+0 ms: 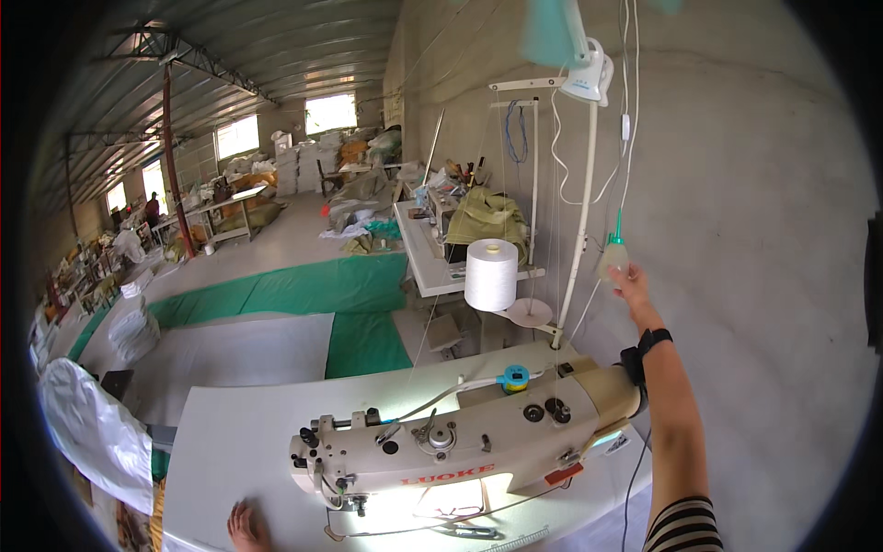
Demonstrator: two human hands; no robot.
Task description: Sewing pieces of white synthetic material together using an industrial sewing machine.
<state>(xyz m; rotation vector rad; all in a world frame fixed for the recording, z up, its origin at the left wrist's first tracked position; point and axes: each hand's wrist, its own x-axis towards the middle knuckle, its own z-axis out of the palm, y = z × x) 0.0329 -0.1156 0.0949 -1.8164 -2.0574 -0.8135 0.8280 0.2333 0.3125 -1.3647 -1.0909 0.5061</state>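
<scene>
My right hand (631,283) is raised at arm's length beside the wall, its fingers closed round a small translucent squeeze bottle (613,259) with a green pointed nozzle. The bottle is upright, nozzle up. Low on the left, my left hand (246,527) lies on the white table (221,442) with its fingers apart and nothing in them. Between my hands stands a cream sewing machine (460,451), its work lamp lit under the arm. Thread snips (471,531) lie on the table below the machine.
A white thread cone (491,276) sits on a stand behind the machine. A white pole (581,230) carries a small fan (586,78), and cables hang near my right hand. Beyond are green cloth (267,290), a second sewing table (428,248) and a white sack (97,432).
</scene>
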